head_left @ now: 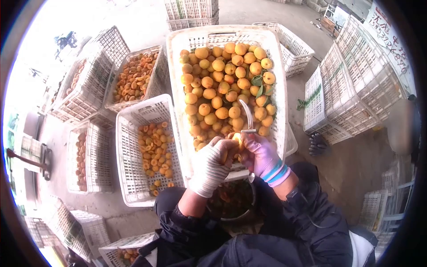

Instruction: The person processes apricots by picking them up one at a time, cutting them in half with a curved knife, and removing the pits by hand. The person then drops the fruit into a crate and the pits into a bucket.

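My left hand, in a white ribbed glove, is closed around an apricot over the near end of a white crate full of whole apricots. Close beside it, my right hand, in a purple glove with a blue-striped cuff, grips a curved knife whose blade points up and away from me. The fingers of both hands meet at the fruit and partly cover it. A few green leaves lie among the apricots.
Left of the full crate, a tilted white crate holds apricot halves. Another crate of halves stands behind it. A round bucket sits between my knees. Stacked crates and a dark glove are at right.
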`<state>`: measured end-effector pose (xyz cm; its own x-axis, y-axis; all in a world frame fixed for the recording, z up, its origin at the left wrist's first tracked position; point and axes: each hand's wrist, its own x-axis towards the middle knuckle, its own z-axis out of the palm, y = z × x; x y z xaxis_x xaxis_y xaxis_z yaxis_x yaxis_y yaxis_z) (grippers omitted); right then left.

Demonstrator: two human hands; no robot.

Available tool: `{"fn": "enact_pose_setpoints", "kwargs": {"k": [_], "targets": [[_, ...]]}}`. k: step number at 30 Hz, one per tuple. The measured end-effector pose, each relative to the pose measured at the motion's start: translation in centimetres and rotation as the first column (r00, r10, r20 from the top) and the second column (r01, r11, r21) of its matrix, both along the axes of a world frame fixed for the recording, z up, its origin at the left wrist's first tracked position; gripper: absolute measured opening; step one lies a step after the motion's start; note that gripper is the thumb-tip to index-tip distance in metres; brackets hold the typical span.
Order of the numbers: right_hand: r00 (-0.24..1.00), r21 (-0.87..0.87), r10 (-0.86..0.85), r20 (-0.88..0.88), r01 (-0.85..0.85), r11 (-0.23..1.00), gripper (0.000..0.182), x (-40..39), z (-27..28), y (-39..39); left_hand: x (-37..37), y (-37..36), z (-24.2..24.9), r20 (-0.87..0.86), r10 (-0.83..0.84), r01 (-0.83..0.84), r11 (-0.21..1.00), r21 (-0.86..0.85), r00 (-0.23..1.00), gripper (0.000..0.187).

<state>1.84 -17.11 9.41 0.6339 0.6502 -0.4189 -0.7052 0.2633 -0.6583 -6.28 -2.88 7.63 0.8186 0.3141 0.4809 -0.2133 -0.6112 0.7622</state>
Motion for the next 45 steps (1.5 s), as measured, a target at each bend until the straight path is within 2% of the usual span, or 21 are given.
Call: {"fn": "enact_pose_setpoints", "kwargs": {"k": [4, 6, 9, 12, 13, 14, 16, 20, 22, 25, 26, 27, 29, 30, 32, 34, 36, 38, 40, 42, 45], "targets": [[0.997, 0.005, -0.006, 0.082, 0.005, 1.000, 0.020, 0.1, 0.1, 0.3, -0.2, 0.8, -1.1, -0.020, 0.225, -0.225, 0.974, 0.012, 0.974, 0.012], [0.973, -0.029, -0.014, 0.230, 0.021, 0.999, 0.025, 0.5, 0.4, 0.2, -0.3, 1.7, -1.1, -0.375, 0.009, -0.285, 0.667, -0.689, 0.927, 0.034], [0.802, -0.161, 0.026, 0.597, 0.088, 0.983, 0.035, 1.0, 1.1, 0.5, -0.4, 1.8, -0.6, -0.348, -0.121, -0.237, 0.527, -0.816, 0.930, 0.056], [0.704, -0.251, 0.148, 0.694, 0.044, 0.967, 0.035, 0.5, 1.6, 0.6, -0.2, 0.5, 0.1, -0.247, -0.218, -0.135, 0.429, -0.893, 0.944, 0.060], [0.485, -0.323, 0.230, 0.844, 0.117, 0.939, 0.038, 0.1, 2.0, 0.8, -0.3, -0.2, 1.0, -0.183, -0.264, -0.094, 0.315, -0.944, 0.947, 0.059], [0.547, -0.403, 0.313, 0.777, 0.050, 0.914, 0.040, -0.5, 2.7, 1.0, -0.4, -0.6, 1.6, -0.112, -0.302, -0.054, 0.196, -0.979, 0.947, 0.058], [0.391, -0.317, 0.262, 0.882, 0.080, 0.945, 0.040, -0.7, 0.6, 1.2, -0.1, -0.5, -0.2, -0.053, -0.356, 0.022, 0.204, -0.979, 0.933, 0.053], [0.703, -0.334, 0.236, 0.671, 0.002, 0.943, 0.036, -1.1, 0.7, 0.1, -0.6, 0.7, 0.1, -0.010, -0.408, 0.038, 0.108, -0.993, 0.913, 0.036], [0.797, -0.194, 0.099, 0.596, 0.023, 0.981, 0.030, -0.1, 1.2, -0.6, -1.5, 2.4, 1.3, -0.222, -0.016, -0.177, 0.545, -0.819, 0.975, 0.026], [0.811, -0.243, 0.032, 0.584, 0.137, 0.960, 0.022, 1.8, 2.3, -1.6, -3.4, 7.0, 1.1, -0.160, 0.289, -0.327, 0.746, -0.580, 0.944, 0.033], [0.812, -0.220, 0.010, 0.583, 0.146, 0.965, 0.021, 2.8, 1.7, -2.1, -3.9, 9.0, 0.1, -0.138, 0.368, -0.387, 0.779, -0.493, 0.919, 0.040], [0.827, -0.202, -0.010, 0.563, 0.150, 0.968, 0.021, 3.2, 2.5, -2.2, -4.7, 10.8, 0.0, -0.150, 0.524, -0.544, 0.823, -0.167, 0.839, 0.047], [0.825, -0.174, -0.027, 0.564, 0.151, 0.973, 0.023, 4.4, 3.2, -2.6, -5.1, 11.9, 0.6, -0.018, 0.793, -0.725, 0.564, 0.395, 0.608, 0.063], [0.832, -0.169, -0.036, 0.554, 0.155, 0.973, 0.023, 4.8, 3.4, -2.9, -4.4, 11.9, 1.2, 0.036, 0.835, -0.777, 0.495, 0.389, 0.550, 0.062], [0.844, -0.156, -0.093, 0.529, 0.204, 0.966, 0.027, 5.4, 4.0, -3.4, -2.5, 10.7, 2.5, 0.112, 0.637, -0.617, 0.666, 0.419, 0.763, 0.060], [0.843, -0.151, -0.120, 0.525, 0.231, 0.961, 0.031, 6.7, 3.0, -4.1, 0.4, 9.5, 2.1, -0.137, 0.408, -0.302, 0.826, 0.475, 0.902, 0.063], [0.850, -0.158, -0.147, 0.505, 0.258, 0.953, 0.033, 7.1, 2.5, -4.3, 3.9, 7.2, 2.3, -0.484, 0.285, -0.116, 0.929, 0.350, 0.827, 0.062], [0.866, -0.198, -0.138, 0.480, 0.260, 0.945, 0.035, 7.1, 2.9, -3.8, 7.0, 7.8, -2.5, -0.315, 0.339, -0.063, 0.763, 0.643, 0.887, 0.065], [0.894, -0.187, -0.066, 0.443, 0.164, 0.968, 0.040, 6.6, 3.0, -3.5, 9.3, 7.0, -4.2, -0.429, 0.533, -0.055, 0.671, 0.739, 0.729, 0.072], [0.876, -0.141, -0.076, 0.476, 0.161, 0.977, 0.041, 5.4, 2.8, -3.7, 10.9, 8.0, -5.3, -0.561, 0.410, 0.023, 0.793, 0.609, 0.719, 0.050], [0.906, -0.116, -0.132, 0.402, 0.193, 0.974, 0.038, 4.1, 2.5, -4.8, 10.5, 9.3, -5.2, -0.473, 0.346, -0.044, 0.841, 0.539, 0.810, 0.050]]}}
